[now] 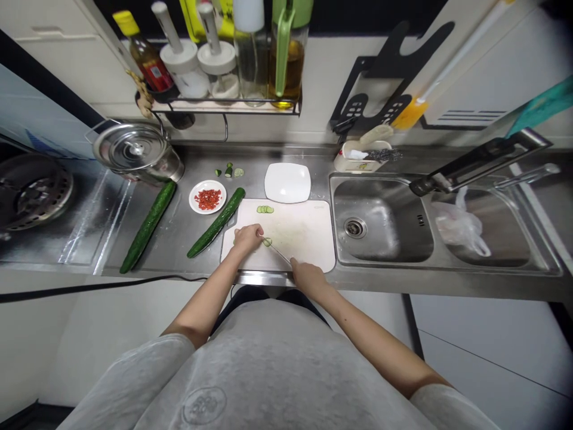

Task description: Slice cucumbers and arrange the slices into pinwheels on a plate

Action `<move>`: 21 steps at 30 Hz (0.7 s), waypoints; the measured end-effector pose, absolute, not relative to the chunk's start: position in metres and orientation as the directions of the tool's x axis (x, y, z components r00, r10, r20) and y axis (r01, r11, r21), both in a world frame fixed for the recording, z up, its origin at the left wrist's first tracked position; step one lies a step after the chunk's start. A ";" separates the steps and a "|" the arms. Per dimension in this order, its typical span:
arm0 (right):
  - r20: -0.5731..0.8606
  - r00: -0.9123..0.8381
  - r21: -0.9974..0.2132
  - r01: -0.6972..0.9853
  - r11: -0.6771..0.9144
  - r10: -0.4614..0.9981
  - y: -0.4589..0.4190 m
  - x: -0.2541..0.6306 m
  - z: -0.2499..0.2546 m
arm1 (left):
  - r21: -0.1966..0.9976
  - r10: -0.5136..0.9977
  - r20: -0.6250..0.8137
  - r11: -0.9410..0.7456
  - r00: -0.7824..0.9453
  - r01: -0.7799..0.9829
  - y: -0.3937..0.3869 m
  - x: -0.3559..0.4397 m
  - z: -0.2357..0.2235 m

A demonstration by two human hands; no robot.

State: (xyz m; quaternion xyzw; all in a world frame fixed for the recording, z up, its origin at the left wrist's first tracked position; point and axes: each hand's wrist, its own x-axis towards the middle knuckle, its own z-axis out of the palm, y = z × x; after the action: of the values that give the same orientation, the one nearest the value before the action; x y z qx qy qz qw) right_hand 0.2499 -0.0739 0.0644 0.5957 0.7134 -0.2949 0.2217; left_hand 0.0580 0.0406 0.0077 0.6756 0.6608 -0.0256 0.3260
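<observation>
A knife point(278, 253) is gripped by its handle in my right hand point(308, 278) at the front of the white cutting board point(308, 233). Its thin blade slants up and left toward my left hand point(248, 239). The fingers of that hand are bent and pinched together at the blade's far end; what they hold is hidden. Beside the blade, at my left fingertips, lies a cucumber slice point(267, 242). A short row of overlapping cucumber slices point(265, 209) rests farther back on the board. One whole cucumber point(217, 224) lies along the board's left side.
Another cucumber point(148, 227) lies farther left, near a lidded steel pot point(138, 152). Behind the board are a plate of chopped red pieces point(207, 197), cucumber scraps point(229, 171) and a white dish point(287, 183). The sink point(385, 221) is on the right; a condiment rack point(228, 106) hangs above.
</observation>
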 end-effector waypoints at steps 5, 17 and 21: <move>-0.664 -0.193 -0.166 0.980 0.109 0.723 -0.076 0.249 0.061 | 0.402 0.882 -0.454 0.072 0.130 0.913 0.040 0.059 0.008; -0.674 -0.191 -0.162 0.981 0.110 0.713 -0.089 0.262 0.064 | 0.359 0.894 -0.417 -0.005 0.165 0.933 0.031 0.063 0.012; -0.689 -0.200 -0.175 0.979 0.108 0.697 -0.091 0.270 0.072 | 0.342 0.902 -0.389 -0.046 0.186 0.939 0.021 0.068 0.011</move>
State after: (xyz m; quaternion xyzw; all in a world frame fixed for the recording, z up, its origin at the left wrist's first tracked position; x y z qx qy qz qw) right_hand 0.2702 -0.0912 0.0716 0.5907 0.7092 -0.3114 0.2261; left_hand 0.0679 0.0209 0.0110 0.7222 0.6372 -0.0342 0.2669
